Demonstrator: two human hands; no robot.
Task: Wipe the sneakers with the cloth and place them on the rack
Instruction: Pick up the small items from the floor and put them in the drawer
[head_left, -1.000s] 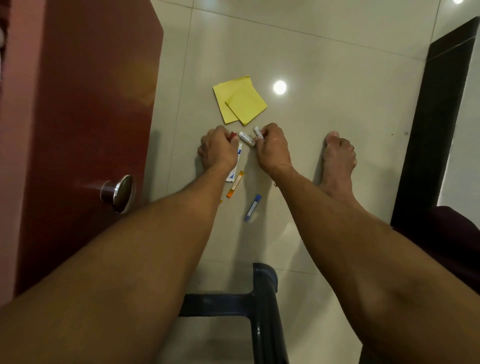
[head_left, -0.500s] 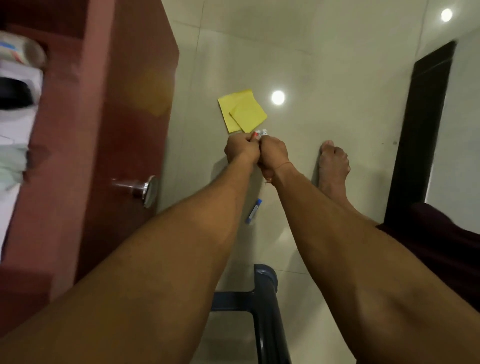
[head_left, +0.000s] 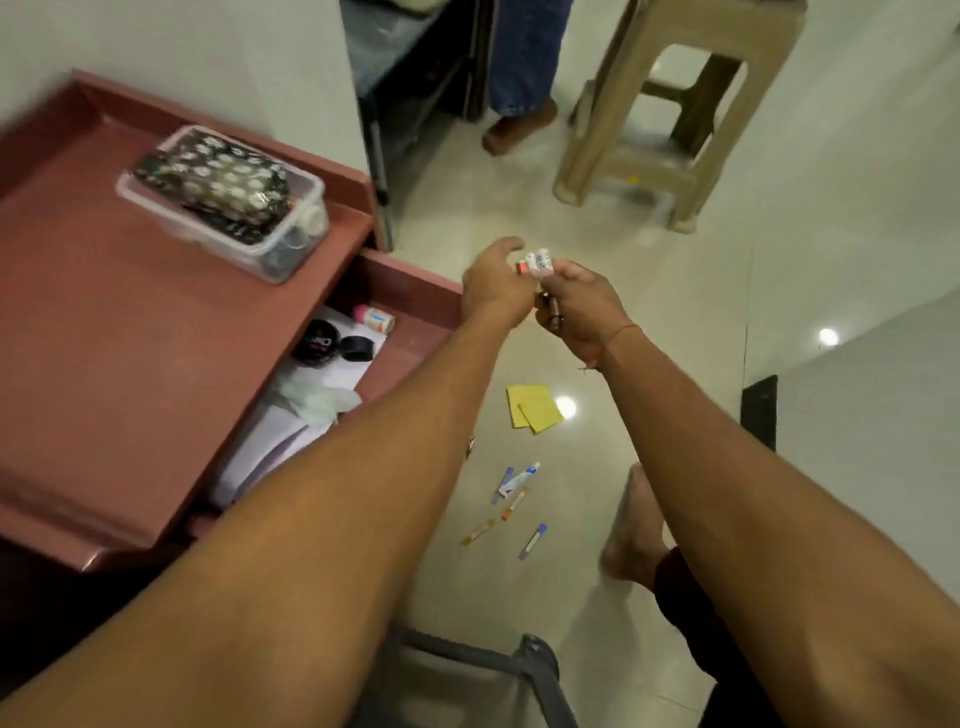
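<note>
No sneaker, cloth or rack shows in the head view. My left hand (head_left: 493, 283) and my right hand (head_left: 584, 306) are raised together above the floor, just right of an open drawer (head_left: 415, 291). Between them they hold a bunch of small white tubes (head_left: 537, 259), one with a red cap. The fingers of both hands curl round the bunch. Several more small tubes (head_left: 511, 491) lie scattered on the tiled floor below my arms, near two yellow sticky notes (head_left: 534, 409).
A red cabinet (head_left: 130, 322) stands at the left with a clear plastic box (head_left: 228, 208) on top. Its drawer holds papers and small jars. A beige plastic stool (head_left: 670, 114) and another person's leg (head_left: 524, 73) are ahead. My bare foot (head_left: 634, 525) and a dark metal frame (head_left: 540, 670) are below.
Both hands have lifted from the floor with the small tubes and come up beside the drawer. The view has swung up from the floor to the cabinet and the room.
</note>
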